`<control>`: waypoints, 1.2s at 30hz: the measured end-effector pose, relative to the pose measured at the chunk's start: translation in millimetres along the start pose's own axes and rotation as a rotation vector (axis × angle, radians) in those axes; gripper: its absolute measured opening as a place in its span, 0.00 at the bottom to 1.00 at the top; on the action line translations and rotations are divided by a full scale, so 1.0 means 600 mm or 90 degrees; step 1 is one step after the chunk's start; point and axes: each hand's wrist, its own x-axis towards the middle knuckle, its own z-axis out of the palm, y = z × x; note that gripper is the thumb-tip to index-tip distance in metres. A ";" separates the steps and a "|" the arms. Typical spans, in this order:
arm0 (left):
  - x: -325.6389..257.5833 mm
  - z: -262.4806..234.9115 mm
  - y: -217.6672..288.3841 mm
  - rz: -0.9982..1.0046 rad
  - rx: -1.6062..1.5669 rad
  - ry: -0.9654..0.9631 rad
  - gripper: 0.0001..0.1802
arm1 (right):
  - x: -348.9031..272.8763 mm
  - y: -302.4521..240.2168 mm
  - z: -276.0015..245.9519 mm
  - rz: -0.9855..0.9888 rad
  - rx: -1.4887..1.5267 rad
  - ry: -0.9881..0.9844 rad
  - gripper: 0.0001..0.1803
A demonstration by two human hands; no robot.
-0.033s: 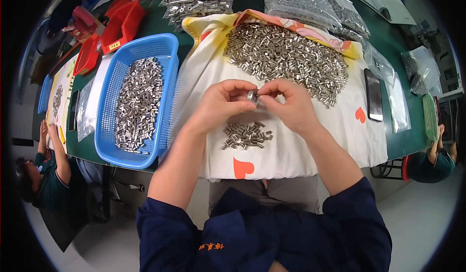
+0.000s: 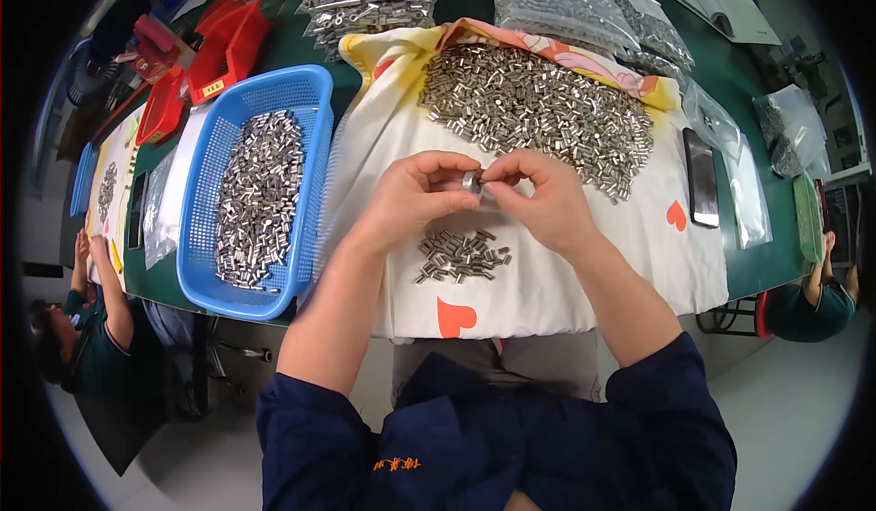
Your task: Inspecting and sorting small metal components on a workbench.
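My left hand point(image 2: 415, 192) is closed, pinching a small round metal piece point(image 2: 472, 182) between thumb and fingers. My right hand point(image 2: 538, 196) meets it from the other side, thumb and index finger pressed together against the piece; whatever lies between those fingertips is too small to make out. Below my hands a small heap of short silvery metal cylinders point(image 2: 461, 255) rests on the white cloth point(image 2: 547, 297). Beyond them spreads a much larger pile of like cylinders point(image 2: 538, 105).
To the left stands a blue plastic basket point(image 2: 319, 155) holding many cylinders. A phone point(image 2: 701, 178) lies at the right. Clear bags of metal parts point(image 2: 566, 5) fill the back, with red bins point(image 2: 224, 50) at the far left. Other people sit at both sides.
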 end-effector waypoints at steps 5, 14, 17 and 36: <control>0.002 0.007 -0.001 0.004 0.028 0.009 0.19 | -0.005 -0.002 0.001 -0.077 -0.091 0.029 0.04; 0.000 0.007 0.004 0.013 0.033 0.011 0.17 | -0.002 -0.001 -0.007 -0.171 -0.235 0.026 0.04; -0.002 0.009 0.011 -0.039 0.053 -0.013 0.17 | 0.001 -0.008 -0.018 0.020 -0.087 -0.062 0.05; -0.009 0.011 0.018 -0.086 0.141 -0.140 0.18 | 0.034 0.052 -0.013 -0.148 -0.498 0.079 0.02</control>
